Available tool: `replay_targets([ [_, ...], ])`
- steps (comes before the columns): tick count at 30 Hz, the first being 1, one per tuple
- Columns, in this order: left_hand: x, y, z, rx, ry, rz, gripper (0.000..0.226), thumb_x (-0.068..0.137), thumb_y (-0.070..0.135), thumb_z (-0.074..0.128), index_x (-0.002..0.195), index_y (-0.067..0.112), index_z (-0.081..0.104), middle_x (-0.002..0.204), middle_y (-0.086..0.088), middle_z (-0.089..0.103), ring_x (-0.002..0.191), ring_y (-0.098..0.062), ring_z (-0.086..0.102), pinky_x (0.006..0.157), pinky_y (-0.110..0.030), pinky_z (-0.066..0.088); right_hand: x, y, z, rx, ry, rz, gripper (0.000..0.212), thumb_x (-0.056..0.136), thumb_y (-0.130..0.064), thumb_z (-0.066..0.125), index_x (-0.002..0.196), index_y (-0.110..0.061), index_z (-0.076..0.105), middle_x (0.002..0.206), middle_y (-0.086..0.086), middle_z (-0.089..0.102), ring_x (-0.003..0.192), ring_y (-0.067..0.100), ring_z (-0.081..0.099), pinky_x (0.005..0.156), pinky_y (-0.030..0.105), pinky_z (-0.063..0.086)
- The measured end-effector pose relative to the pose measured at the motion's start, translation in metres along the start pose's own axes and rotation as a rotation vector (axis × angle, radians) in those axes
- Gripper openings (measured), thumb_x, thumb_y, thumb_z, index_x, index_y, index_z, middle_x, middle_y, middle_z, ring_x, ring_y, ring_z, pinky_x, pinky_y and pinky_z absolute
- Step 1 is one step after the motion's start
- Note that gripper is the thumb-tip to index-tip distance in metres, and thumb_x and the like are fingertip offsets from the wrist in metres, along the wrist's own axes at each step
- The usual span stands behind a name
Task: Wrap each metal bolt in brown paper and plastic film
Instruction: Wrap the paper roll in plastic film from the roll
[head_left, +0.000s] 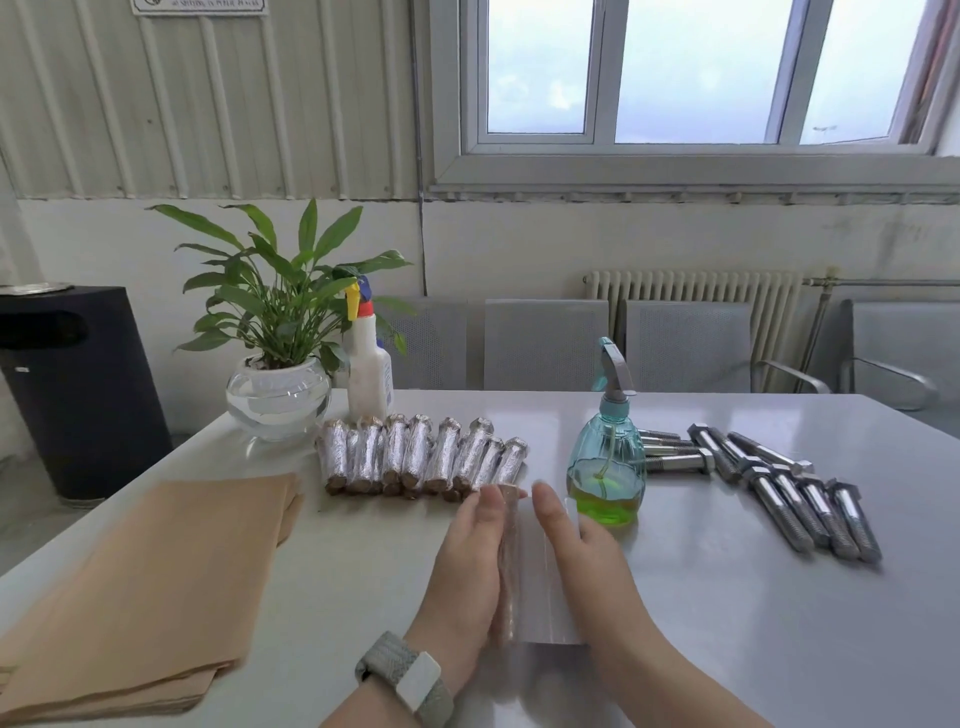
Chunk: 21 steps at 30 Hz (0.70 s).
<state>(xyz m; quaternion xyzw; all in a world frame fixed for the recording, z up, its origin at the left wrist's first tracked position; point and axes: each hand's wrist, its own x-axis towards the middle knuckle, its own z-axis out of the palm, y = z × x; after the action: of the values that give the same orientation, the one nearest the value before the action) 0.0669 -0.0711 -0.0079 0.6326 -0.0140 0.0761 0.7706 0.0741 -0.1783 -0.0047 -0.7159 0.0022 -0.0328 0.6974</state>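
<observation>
bolt roll (508, 566): between both hands on the table, heavy, stiff, film slippery.
left hand (467, 564): flat, fingers straight, pressing the roll's side.
right hand (574, 551): flat on the film (540, 597).
hold: roll's middle.

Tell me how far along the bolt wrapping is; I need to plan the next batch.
Done: a row of wrapped bolts lies by the plant. In hand: the left hand and right hand, fingers straight, roll one bolt in plastic film. Left: a pile of bare bolts right of the green spray bottle; brown paper remains.
</observation>
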Motion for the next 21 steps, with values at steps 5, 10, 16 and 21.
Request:
replay_targets([
  [5,0.0014,-0.0045,-0.0029,0.167,0.116,0.133,0.06,0.068,0.071,0.054,0.099,0.02,0.057,0.08,0.002,0.067,0.074,-0.008,0.066,0.069,-0.022,0.053,-0.0047,0.0015,0.001,-0.025,0.012,-0.027,0.067,0.067,-0.079,0.051,0.103,-0.022,0.054,0.099,-0.003,0.066,0.092,0.009,0.064,0.084,0.032,0.051],
  [10,0.0001,-0.0014,-0.0001,-0.128,0.073,-0.023,0.058,0.073,0.057,0.063,0.108,0.01,0.061,0.099,-0.014,0.073,0.091,-0.026,0.071,0.081,-0.044,0.058,-0.0035,0.0002,0.0066,-0.041,0.05,-0.044,0.063,0.067,-0.078,0.044,0.098,-0.023,0.051,0.093,-0.005,0.064,0.082,0.002,0.061,0.065,0.021,0.043],
  [16,-0.0022,-0.0019,0.002,-0.288,-0.004,-0.131,0.041,0.095,0.041,0.05,0.109,0.009,0.072,0.107,-0.019,0.071,0.103,-0.032,0.068,0.092,-0.045,0.053,-0.0047,0.0025,0.0061,-0.037,-0.055,-0.082,0.078,0.069,-0.089,0.042,0.1,-0.023,0.07,0.096,-0.003,0.073,0.094,0.013,0.069,0.091,0.045,0.052],
  [21,-0.0012,-0.0035,0.0004,0.193,0.1,0.241,0.038,0.091,0.052,0.044,0.095,0.021,0.064,0.085,0.004,0.071,0.081,-0.009,0.066,0.071,-0.02,0.049,-0.0022,0.001,0.0033,-0.053,-0.051,-0.088,0.071,0.071,-0.083,0.045,0.102,-0.024,0.069,0.099,-0.006,0.073,0.097,0.01,0.067,0.095,0.045,0.05],
])
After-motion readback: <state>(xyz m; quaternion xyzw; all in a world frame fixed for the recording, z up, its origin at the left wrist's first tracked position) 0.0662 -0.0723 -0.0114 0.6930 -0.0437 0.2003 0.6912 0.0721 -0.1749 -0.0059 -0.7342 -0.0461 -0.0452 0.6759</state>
